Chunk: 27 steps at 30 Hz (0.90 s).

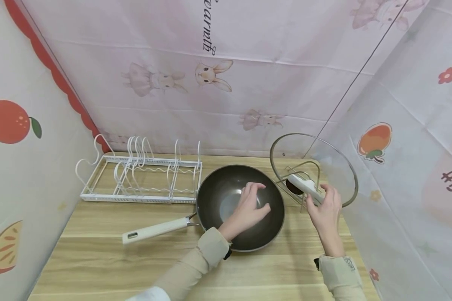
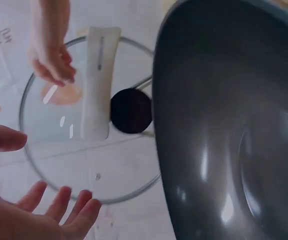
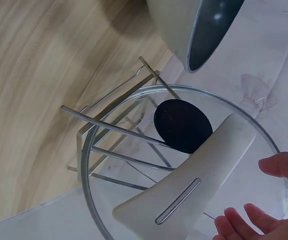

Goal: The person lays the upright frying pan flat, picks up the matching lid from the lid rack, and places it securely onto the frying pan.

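Note:
A dark wok (image 1: 226, 234) with a cream handle (image 1: 156, 230) sits on the wooden table. Above its inside hovers my left hand (image 1: 250, 211), thumb and fingers apart with nothing between them. To the right, a glass lid (image 1: 337, 159) with a metal rim leans upright in a small wire stand (image 1: 312, 164). Its long cream handle (image 3: 184, 187) joins a round dark knob base (image 3: 183, 125). My right hand (image 1: 327, 209) is beside the lower end of that handle, its fingers spread; the right wrist view shows a gap between fingertips and handle.
A white wire dish rack (image 1: 143, 199) with several upright loops stands at the back left, its right end close by the wok. Printed cloth walls (image 1: 248, 83) enclose the table (image 1: 98, 259) at the back and both sides.

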Each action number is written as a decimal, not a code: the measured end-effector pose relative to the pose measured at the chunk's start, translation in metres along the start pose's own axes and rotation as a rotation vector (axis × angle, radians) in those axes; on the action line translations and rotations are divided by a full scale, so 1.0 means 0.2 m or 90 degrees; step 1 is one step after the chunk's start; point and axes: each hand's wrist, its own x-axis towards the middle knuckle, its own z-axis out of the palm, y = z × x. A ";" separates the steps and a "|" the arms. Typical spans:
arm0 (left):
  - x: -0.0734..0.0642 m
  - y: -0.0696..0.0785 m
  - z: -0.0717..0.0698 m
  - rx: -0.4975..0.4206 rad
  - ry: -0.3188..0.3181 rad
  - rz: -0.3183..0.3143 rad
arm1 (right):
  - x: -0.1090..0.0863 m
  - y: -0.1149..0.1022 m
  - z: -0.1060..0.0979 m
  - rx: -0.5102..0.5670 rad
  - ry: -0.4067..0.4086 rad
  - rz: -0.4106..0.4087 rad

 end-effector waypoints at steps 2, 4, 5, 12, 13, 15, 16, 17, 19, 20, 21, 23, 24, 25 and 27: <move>0.04 0.00 0.04 0.009 -0.002 0.003 | -0.01 0.02 0.00 -0.009 0.002 0.003; 0.09 -0.01 0.08 0.014 0.000 0.009 | -0.02 0.03 0.00 -0.013 0.001 0.011; 0.11 -0.01 0.10 0.013 0.003 0.013 | -0.02 0.04 0.00 -0.015 -0.001 0.015; 0.29 -0.09 0.22 0.009 0.044 0.003 | -0.05 0.06 0.00 -0.012 -0.023 0.055; 0.31 -0.10 0.24 0.012 0.046 0.000 | -0.05 0.07 0.00 -0.013 -0.025 0.060; 0.34 -0.13 0.27 0.030 0.050 0.001 | -0.06 0.07 0.01 -0.016 -0.028 0.065; 0.36 -0.15 0.29 0.049 0.048 0.003 | -0.06 0.08 0.01 -0.018 -0.029 0.065; 0.37 -0.16 0.31 0.065 0.046 0.008 | -0.06 0.08 0.01 -0.020 -0.028 0.063; 0.39 -0.19 0.35 0.100 0.033 0.015 | -0.06 0.09 0.02 -0.025 -0.024 0.059; 0.40 -0.20 0.37 0.115 0.025 0.016 | -0.06 0.09 0.02 -0.027 -0.021 0.054; 0.41 -0.20 0.38 0.129 0.015 0.015 | -0.06 0.10 0.02 -0.030 -0.019 0.050; 0.43 -0.21 0.41 0.136 -0.005 0.006 | -0.06 0.11 0.03 -0.035 -0.019 0.045; 0.44 -0.21 0.42 0.136 -0.014 0.002 | -0.06 0.12 0.04 -0.036 -0.021 0.043; 0.46 -0.21 0.43 0.131 -0.022 0.002 | -0.05 0.12 0.04 -0.036 -0.023 0.041; 0.48 -0.21 0.44 0.121 -0.031 0.009 | -0.04 0.13 0.05 -0.038 -0.028 0.038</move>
